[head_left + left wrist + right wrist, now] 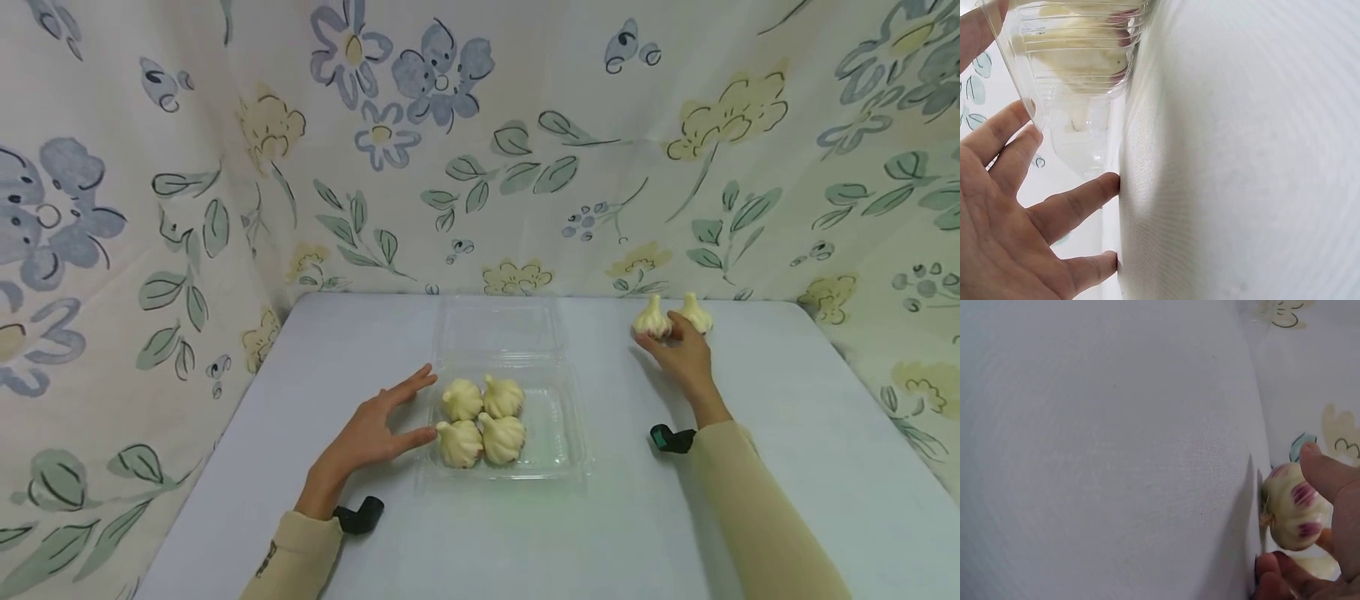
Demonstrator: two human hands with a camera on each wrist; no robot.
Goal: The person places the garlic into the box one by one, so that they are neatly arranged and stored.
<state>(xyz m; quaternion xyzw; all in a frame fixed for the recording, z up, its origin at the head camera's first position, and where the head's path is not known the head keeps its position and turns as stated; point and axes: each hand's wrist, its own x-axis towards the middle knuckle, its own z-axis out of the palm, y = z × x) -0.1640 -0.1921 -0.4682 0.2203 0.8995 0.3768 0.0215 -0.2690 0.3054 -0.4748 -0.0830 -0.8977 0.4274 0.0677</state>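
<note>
My right hand (686, 354) is at the back right of the table, its thumb and fingers around a garlic bulb (651, 320). In the right wrist view that garlic bulb (1294, 509) shows purple streaks and its root end, close to the tabletop. Another garlic bulb (697, 315) stands just right of it, partly behind the fingers. A clear plastic clamshell box (555, 429) lies open in the middle, with several pale garlic bulbs (503, 439) grouped in its left half. Fingers spread, my left hand (371, 429) touches the box's left edge; two of its fingertips (1110, 182) rest on the table.
The box's raised lid (498, 327) lies back toward the rear edge of the white table (360, 333). Flowered cloth (510, 167) hangs behind the table and along its sides. A small dark device (360, 515) sits at each wrist.
</note>
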